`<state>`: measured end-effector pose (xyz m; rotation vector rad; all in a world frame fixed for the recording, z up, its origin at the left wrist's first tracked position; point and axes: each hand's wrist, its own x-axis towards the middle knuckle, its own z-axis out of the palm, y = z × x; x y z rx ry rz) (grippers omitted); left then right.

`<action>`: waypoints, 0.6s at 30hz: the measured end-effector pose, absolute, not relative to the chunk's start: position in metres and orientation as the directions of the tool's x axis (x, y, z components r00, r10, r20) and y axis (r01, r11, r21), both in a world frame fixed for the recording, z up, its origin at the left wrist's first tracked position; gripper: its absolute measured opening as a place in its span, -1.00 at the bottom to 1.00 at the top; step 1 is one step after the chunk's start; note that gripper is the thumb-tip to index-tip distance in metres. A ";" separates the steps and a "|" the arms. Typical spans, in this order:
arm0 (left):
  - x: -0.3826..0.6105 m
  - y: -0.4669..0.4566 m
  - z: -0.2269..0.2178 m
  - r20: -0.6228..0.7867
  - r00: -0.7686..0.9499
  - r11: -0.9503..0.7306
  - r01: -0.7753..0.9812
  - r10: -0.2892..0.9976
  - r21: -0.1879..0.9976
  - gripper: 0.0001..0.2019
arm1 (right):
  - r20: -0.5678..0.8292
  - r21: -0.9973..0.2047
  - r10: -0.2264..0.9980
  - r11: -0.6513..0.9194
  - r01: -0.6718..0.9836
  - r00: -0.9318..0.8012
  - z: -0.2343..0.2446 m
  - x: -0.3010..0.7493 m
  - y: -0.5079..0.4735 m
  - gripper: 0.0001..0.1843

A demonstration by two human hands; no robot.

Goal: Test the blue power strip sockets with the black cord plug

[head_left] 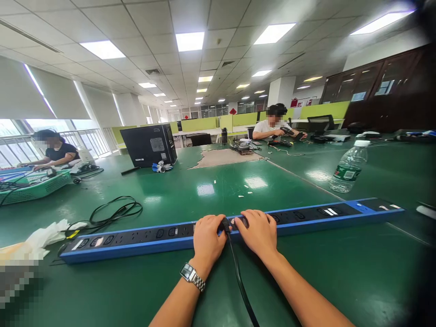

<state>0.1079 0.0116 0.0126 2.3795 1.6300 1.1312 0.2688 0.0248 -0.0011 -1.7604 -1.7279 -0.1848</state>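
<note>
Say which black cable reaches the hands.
The cable running toward the camera from the left hand; the coiled cable lies untouched beyond the power strip.

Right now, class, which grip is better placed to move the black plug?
Probably the left grip: it holds the black plug, while the right grip lies over the blue power strip.

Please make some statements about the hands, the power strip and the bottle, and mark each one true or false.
1. The left hand holds a black plug. True.
2. The power strip is red. False: it is blue and black.
3. The watch is on the right wrist. False: it is on the left.
4. The bottle has a white cap. True.
5. The right hand touches the bottle. False: it rests on the power strip.
</note>
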 end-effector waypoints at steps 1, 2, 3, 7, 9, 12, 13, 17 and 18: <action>0.109 0.012 0.012 0.554 0.173 -0.454 0.786 0.814 0.420 -0.74 | 0.528 -0.348 0.841 0.086 0.934 0.119 -0.001 0.269 0.025 -0.69; 0.110 0.012 0.012 0.567 0.167 -0.458 0.783 0.807 0.422 -0.75 | 0.527 -0.348 0.842 0.085 0.934 0.119 -0.001 0.269 0.025 -0.69; 0.112 0.012 0.012 0.574 0.158 -0.456 0.784 0.803 0.421 -0.76 | 0.524 -0.348 0.843 0.085 0.934 0.119 -0.001 0.269 0.025 -0.69; 0.116 0.011 0.013 0.561 0.130 -0.413 0.811 0.818 0.415 -0.78 | 0.519 -0.345 0.846 0.082 0.935 0.118 -0.001 0.269 0.025 -0.69; 0.116 0.010 0.015 0.547 0.131 -0.404 0.815 0.827 0.416 -0.78 | 0.522 -0.344 0.845 0.081 0.936 0.119 -0.002 0.269 0.026 -0.68; 0.116 0.010 0.016 0.529 0.133 -0.392 0.820 0.838 0.416 -0.78 | 0.524 -0.342 0.844 0.084 0.936 0.116 -0.002 0.269 0.026 -0.68; 0.116 0.009 0.016 0.527 0.136 -0.392 0.822 0.839 0.413 -0.78 | 0.524 -0.341 0.844 0.086 0.936 0.113 -0.002 0.269 0.026 -0.67; 0.114 0.009 0.014 0.537 0.161 -0.414 0.821 0.828 0.393 -0.75 | 0.521 -0.345 0.846 0.088 0.934 0.113 -0.002 0.269 0.026 -0.68; 0.114 0.009 0.013 0.540 0.162 -0.416 0.821 0.826 0.390 -0.74 | 0.523 -0.347 0.845 0.088 0.934 0.115 -0.002 0.269 0.026 -0.68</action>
